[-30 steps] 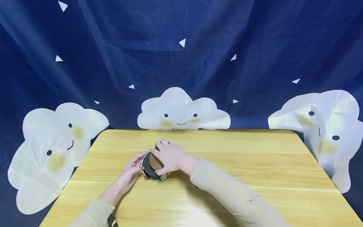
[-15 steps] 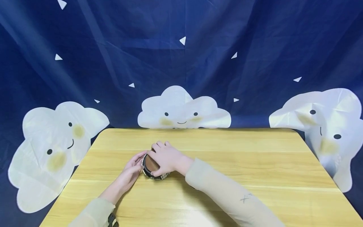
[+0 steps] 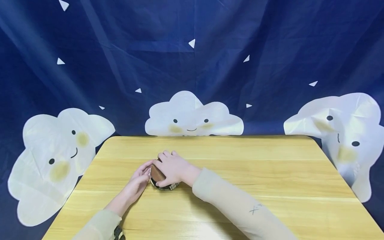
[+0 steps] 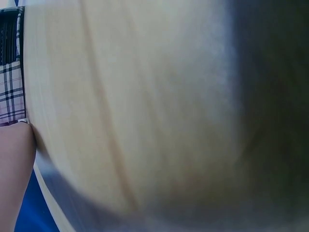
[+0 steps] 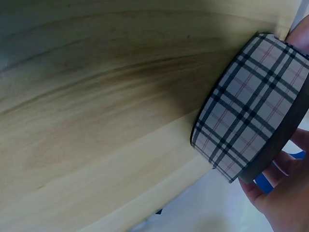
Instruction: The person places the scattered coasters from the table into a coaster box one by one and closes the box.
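A round plaid coaster holder point(image 3: 168, 188) lies on the table left of centre. My left hand point(image 3: 138, 182) holds its left side, thumb in front and fingers behind; the left wrist view catches only part of that hand point(image 4: 14, 169) by the plaid wall point(image 4: 10, 94). From above, my right hand point(image 3: 175, 169) grips a round brown coaster point(image 3: 156, 174) by its edge, over the holder's top. A dark rim point(image 5: 275, 152) shows above the plaid side point(image 5: 251, 106) in the right wrist view, under the right fingers. Whether the coaster lies flat inside is hidden by the hand.
The pale wooden table point(image 3: 255, 170) extends around both hands, with its far edge beyond them. Behind it hangs a dark blue curtain point(image 3: 168, 50) with white cloud and triangle prints.
My right hand has shifted left with the brown coaster, which now covers most of the dark round surface seen earlier in the holder. The left hand stays in place.
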Motion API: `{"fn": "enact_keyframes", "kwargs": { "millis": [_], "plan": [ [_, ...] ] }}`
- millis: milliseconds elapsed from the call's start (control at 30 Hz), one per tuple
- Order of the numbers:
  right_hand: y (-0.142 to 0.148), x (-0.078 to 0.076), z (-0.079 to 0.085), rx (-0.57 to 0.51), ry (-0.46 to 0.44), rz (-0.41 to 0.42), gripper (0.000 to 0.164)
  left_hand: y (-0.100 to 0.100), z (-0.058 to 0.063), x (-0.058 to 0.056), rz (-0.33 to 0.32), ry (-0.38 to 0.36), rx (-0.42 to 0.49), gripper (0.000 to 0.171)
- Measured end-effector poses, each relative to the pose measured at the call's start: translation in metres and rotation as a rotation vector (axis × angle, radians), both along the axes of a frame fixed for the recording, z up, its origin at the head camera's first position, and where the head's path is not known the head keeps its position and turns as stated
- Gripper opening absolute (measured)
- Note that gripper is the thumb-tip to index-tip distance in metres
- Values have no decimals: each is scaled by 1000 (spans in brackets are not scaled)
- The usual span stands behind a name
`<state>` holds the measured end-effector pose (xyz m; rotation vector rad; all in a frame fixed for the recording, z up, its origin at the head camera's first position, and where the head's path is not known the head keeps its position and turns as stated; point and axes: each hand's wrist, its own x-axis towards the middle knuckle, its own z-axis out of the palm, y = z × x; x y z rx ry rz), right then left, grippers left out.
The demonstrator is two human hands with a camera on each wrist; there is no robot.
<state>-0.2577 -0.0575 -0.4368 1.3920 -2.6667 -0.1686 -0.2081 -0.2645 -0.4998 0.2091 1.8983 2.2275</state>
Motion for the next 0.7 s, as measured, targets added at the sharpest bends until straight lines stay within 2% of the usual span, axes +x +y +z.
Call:
{"fn": "enact_keyframes", "kwargs": {
  "millis": [167,400,567,700],
  "plan": [
    [-4,2,-2,18,-7,-18,90,-3,-1,1,0,6,4,77],
    [-5,4,-2,-2,-12,-26,89,-3,-1,2,-25,66,43,73],
    [0,6,1,-23,-15,-15,89,-2,0,2,-25,69,49,71],
    [6,6,6,-24,-32,-22,91,-2,-1,0,-26,56,37,76]
  ]
}}
